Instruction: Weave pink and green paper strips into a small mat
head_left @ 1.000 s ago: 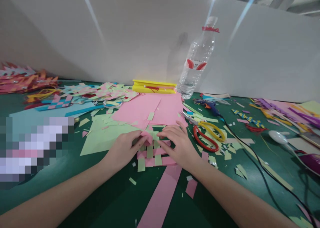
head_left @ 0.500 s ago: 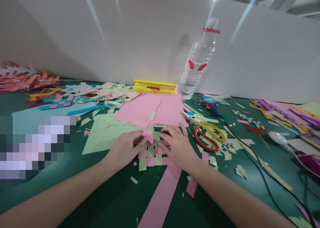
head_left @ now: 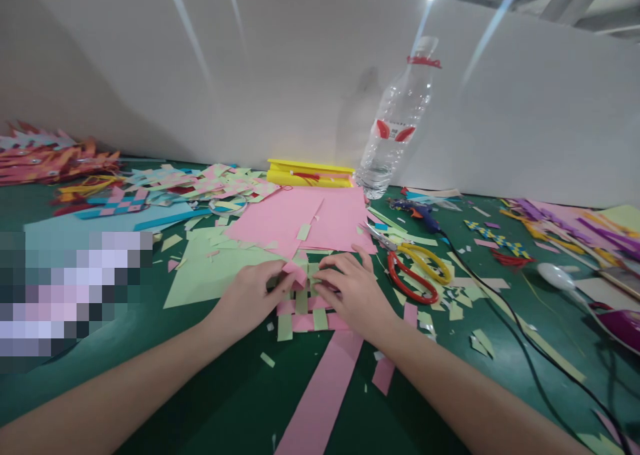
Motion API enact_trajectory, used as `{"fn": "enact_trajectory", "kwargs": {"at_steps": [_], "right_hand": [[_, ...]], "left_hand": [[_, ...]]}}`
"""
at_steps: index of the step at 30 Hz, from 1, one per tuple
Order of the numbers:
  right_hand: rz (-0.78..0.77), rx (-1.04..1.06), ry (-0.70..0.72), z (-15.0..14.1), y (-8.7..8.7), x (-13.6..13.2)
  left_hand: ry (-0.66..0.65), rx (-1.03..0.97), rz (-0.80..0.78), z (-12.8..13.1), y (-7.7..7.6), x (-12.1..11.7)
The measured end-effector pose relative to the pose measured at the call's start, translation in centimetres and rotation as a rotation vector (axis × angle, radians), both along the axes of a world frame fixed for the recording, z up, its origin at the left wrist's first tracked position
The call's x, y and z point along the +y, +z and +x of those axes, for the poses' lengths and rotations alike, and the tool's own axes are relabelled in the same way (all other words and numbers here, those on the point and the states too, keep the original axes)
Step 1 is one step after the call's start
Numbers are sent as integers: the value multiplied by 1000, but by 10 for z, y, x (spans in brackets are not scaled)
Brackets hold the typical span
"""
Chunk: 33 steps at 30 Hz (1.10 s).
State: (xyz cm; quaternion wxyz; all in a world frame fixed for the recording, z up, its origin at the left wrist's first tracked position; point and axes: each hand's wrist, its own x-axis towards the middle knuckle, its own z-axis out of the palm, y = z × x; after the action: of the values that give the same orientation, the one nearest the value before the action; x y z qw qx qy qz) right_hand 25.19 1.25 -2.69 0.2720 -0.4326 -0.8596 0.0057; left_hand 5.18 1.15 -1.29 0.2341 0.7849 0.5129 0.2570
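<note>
A small woven mat (head_left: 302, 303) of pink and light green paper strips lies between my hands on the green table. My left hand (head_left: 255, 290) pinches the folded-up end of a pink paper strip (head_left: 296, 274) at the mat's upper left. Thumb and fingers of my right hand (head_left: 356, 294) come together on a light green paper strip (head_left: 313, 269) at the upper right; the palm covers the mat's right side. Below the mat a long pink strip (head_left: 320, 395) runs toward me.
Scissors (head_left: 413, 268) with red and yellow handles and a glue gun (head_left: 423, 215) lie to the right, near paper scraps. Behind are pink sheets (head_left: 330, 218) and a tilted plastic bottle (head_left: 395, 128). A light green sheet (head_left: 200, 275) lies left; a black cord (head_left: 515, 325) crosses the right side.
My right hand's fingers have lifted and drawn slightly together. A green strip end at the mat's lower edge has shifted slightly right. My left hand stays in place with the pink strip.
</note>
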Motion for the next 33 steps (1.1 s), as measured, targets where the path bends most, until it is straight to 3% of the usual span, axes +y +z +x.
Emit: {"fn": "enact_trajectory", "kwargs": {"at_steps": [11,16,21,33], "right_hand": [[-73,103,54,2,-1,1],[-30,6,-17,2,1,0],[-34,-87,11,1,2,0],[-39,189,94,3,4,0]], "left_hand": [[-21,-23,2,-1,1,-1],[-9,-32,21,0,0,-1],[0,10,26,1,0,0],[-32,-57,-12,0,-1,0]]}}
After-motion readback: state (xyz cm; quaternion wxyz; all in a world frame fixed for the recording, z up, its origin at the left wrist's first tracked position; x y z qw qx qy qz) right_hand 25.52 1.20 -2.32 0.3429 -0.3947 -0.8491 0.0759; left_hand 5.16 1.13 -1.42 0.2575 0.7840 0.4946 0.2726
